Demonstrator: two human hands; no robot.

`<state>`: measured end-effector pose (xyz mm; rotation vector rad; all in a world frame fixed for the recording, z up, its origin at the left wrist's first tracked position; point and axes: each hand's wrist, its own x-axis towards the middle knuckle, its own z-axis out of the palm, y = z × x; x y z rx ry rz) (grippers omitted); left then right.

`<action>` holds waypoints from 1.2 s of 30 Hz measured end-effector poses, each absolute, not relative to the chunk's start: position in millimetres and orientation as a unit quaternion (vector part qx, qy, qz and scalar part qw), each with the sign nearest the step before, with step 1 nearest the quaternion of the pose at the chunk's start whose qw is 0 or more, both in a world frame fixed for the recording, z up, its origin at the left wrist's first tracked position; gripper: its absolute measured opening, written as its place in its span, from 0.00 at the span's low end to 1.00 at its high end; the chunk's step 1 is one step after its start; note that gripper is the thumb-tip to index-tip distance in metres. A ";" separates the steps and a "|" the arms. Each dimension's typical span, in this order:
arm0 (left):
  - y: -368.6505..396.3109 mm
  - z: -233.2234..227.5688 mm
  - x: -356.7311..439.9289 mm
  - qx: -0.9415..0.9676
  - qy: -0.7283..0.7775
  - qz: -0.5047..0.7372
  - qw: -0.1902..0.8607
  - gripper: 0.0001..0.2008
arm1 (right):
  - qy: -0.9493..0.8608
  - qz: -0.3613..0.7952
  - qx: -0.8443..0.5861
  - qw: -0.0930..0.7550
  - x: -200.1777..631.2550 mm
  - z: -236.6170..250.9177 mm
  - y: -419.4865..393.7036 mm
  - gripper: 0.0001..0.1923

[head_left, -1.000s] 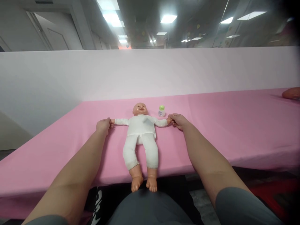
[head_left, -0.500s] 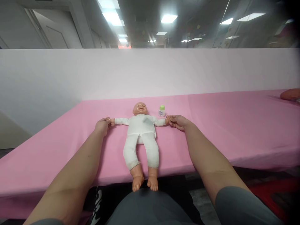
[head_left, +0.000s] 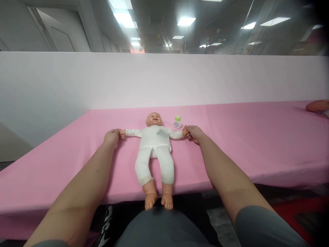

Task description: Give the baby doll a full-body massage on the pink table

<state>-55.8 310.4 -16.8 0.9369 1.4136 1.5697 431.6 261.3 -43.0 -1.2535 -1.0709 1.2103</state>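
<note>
- A baby doll (head_left: 155,148) in a white one-piece suit is laid on its back on the pink-covered table (head_left: 257,137), with the head towards the far partition and the bare feet overhanging the near table edge.
- Both doll arms are stretched straight out to the sides, level with the shoulders.
- The left hand (head_left: 112,137) is closed around the doll's hand at the end of one outstretched sleeve; the fingers are curled over it, and contact is confirmed.
- The right hand (head_left: 193,132) is closed in a pinch on the doll's other hand; thumb and fingers are pressed together around it.
- Both forearms are extended forward across the table, one on each side of the doll's body, well clear of the torso and legs.
- A small bottle (head_left: 177,122) with a green cap is stood upright on the table, just beside the doll's head and near the right hand, but not touched by either.
- A reddish-orange object (head_left: 317,105) is noted at the far right end of the table, well apart from the doll; its nature cannot be told, as it is cut off by the frame edge.
- A plain white partition (head_left: 164,79) is set behind the table along its full length.
</note>
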 end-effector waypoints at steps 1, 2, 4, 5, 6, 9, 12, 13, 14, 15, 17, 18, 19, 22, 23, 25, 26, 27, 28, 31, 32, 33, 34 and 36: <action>310.5 -16.2 -55.2 0.365 0.564 0.620 0.406 0.05 | -0.442 0.500 -0.530 0.523 430.2 -41.8 260.9 0.14; 310.7 -15.8 -54.9 0.357 0.568 0.618 0.409 0.07 | -0.440 0.497 -0.534 0.523 429.1 -40.4 260.3 0.13; 311.4 -15.5 -55.0 0.344 0.573 0.617 0.416 0.11 | -0.440 0.503 -0.533 0.519 428.6 -38.0 259.0 0.11; 312.0 -15.8 -55.5 0.340 0.573 0.616 0.419 0.13 | -0.443 0.511 -0.527 0.514 429.5 -37.1 258.3 0.10; 312.7 -16.3 -56.3 0.339 0.572 0.616 0.423 0.14 | -0.448 0.525 -0.517 0.506 431.1 -36.6 257.6 0.08; 314.6 -19.3 -59.5 0.344 0.558 0.619 0.433 0.13 | -0.458 0.582 -0.478 0.473 438.9 -36.9 255.7 0.04; 314.0 -21.9 -62.4 0.365 0.541 0.617 0.440 0.12 | -0.455 0.615 -0.449 0.462 445.2 -38.2 253.9 0.04; 313.3 -22.3 -63.1 0.374 0.537 0.614 0.442 0.12 | -0.457 0.617 -0.443 0.463 446.0 -38.6 253.4 0.06; 312.4 -22.5 -63.6 0.381 0.534 0.612 0.442 0.11 | -0.461 0.617 -0.439 0.463 446.1 -38.9 253.1 0.08; 311.4 -22.3 -63.9 0.387 0.532 0.611 0.441 0.10 | -0.469 0.613 -0.438 0.461 445.5 -39.0 252.8 0.09; 309.6 -21.6 -64.0 0.391 0.531 0.610 0.438 0.09 | -0.487 0.598 -0.444 0.456 442.9 -39.0 252.8 0.11; 309.0 -21.1 -63.9 0.392 0.531 0.611 0.437 0.09 | -0.493 0.587 -0.451 0.457 441.1 -38.8 252.9 0.12; 308.5 -20.6 -63.5 0.392 0.531 0.613 0.434 0.08 | -0.496 0.574 -0.461 0.460 439.2 -38.5 253.1 0.13; 308.2 -19.4 -61.7 0.390 0.537 0.616 0.426 0.07 | -0.481 0.540 -0.501 0.475 433.7 -36.8 253.8 0.17; 308.3 -19.0 -60.9 0.387 0.539 0.616 0.423 0.06 | -0.474 0.532 -0.513 0.479 432.2 -36.2 254.0 0.19; 308.6 -18.1 -59.0 0.377 0.548 0.618 0.419 0.06 | -0.462 0.521 -0.529 0.485 429.9 -35.1 254.5 0.19; 308.7 -17.5 -58.0 0.372 0.552 0.618 0.419 0.06 | -0.458 0.516 -0.535 0.487 429.2 -34.8 254.8 0.19; 308.9 -16.9 -57.1 0.367 0.557 0.617 0.418 0.07 | -0.455 0.513 -0.539 0.489 428.6 -34.7 255.3 0.17; 309.1 -16.2 -56.4 0.362 0.561 0.616 0.418 0.08 | -0.453 0.510 -0.542 0.491 428.2 -34.8 255.8 0.15; 310.1 -14.7 -55.7 0.350 0.575 0.609 0.418 0.11 | -0.444 0.510 -0.546 0.495 428.0 -35.8 257.9 0.07; 310.6 -14.5 -56.0 0.347 0.580 0.607 0.418 0.12 | -0.443 0.514 -0.543 0.494 428.3 -36.2 258.6 0.05; 311.0 -14.6 -56.5 0.345 0.585 0.603 0.419 0.14 | -0.440 0.521 -0.540 0.493 428.8 -36.6 259.2 0.04; 311.5 -15.0 -57.2 0.345 0.587 0.600 0.419 0.14 | -0.438 0.530 -0.535 0.491 429.8 -37.0 259.6 0.04; 312.0 -16.2 -58.7 0.352 0.586 0.596 0.420 0.16 | -0.439 0.555 -0.515 0.483 432.9 -37.6 259.6 0.06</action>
